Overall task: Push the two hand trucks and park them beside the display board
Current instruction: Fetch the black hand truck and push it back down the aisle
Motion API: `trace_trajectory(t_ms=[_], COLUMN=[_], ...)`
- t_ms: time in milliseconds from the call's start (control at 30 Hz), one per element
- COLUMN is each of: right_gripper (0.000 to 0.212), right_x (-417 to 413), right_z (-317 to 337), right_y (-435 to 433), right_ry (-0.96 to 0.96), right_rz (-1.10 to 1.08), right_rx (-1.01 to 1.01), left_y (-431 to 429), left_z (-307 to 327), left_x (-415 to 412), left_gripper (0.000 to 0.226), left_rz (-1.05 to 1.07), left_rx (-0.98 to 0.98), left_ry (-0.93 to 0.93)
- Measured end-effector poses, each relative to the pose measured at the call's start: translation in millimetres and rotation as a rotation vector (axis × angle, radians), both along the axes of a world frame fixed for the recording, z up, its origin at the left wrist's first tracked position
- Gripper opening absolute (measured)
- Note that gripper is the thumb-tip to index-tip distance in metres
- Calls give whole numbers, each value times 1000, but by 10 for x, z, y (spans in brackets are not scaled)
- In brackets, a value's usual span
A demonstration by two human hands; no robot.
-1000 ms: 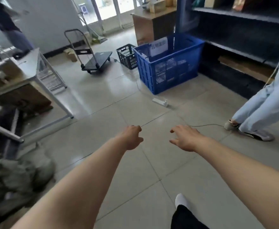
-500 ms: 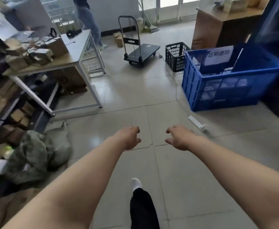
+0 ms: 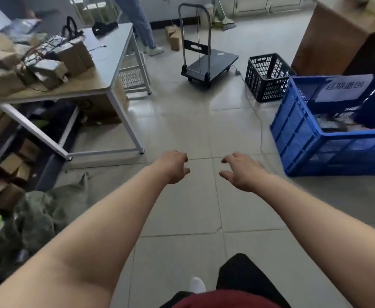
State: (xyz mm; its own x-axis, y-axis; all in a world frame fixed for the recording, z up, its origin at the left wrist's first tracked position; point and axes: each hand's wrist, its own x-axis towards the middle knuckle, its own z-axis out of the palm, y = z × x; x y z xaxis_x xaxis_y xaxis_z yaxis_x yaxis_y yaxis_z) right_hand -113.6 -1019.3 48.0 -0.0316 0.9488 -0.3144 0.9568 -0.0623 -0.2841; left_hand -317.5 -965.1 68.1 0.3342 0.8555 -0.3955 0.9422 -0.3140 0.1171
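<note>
One hand truck stands on the tiled floor ahead, a dark flat platform on small wheels with an upright metal handle at its near end. My left hand and my right hand reach forward side by side, well short of the truck. Both hold nothing. The left fingers are curled loosely under, the right fingers are spread and bent. A second hand truck and a display board are not in view.
A grey table piled with boxes stands left. A black crate and a large blue crate sit right, a cable trailing between them. A person's legs stand behind the table. Green sacks lie low left.
The view has swung left and moved forward, so the hand truck is now nearer and centred. My two hands have stayed stretched out in front, empty.
</note>
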Motion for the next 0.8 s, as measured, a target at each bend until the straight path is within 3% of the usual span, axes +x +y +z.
trace_trajectory(t_ms=[133, 500, 800], right_gripper=[48, 47, 45], right_x=[266, 1412, 1575], right_z=[-120, -58, 15], right_y=[1006, 3964, 6004], right_ry=[92, 36, 60], right_rz=[-11, -32, -33], right_rx=[27, 65, 80], left_y=[986, 3805, 5784], left_z=[13, 117, 71], left_x=[215, 965, 1276], left_gripper=[47, 54, 47], left_rz=[38, 242, 186], left_rx=[-51, 33, 110], left_ry=[-63, -211, -282])
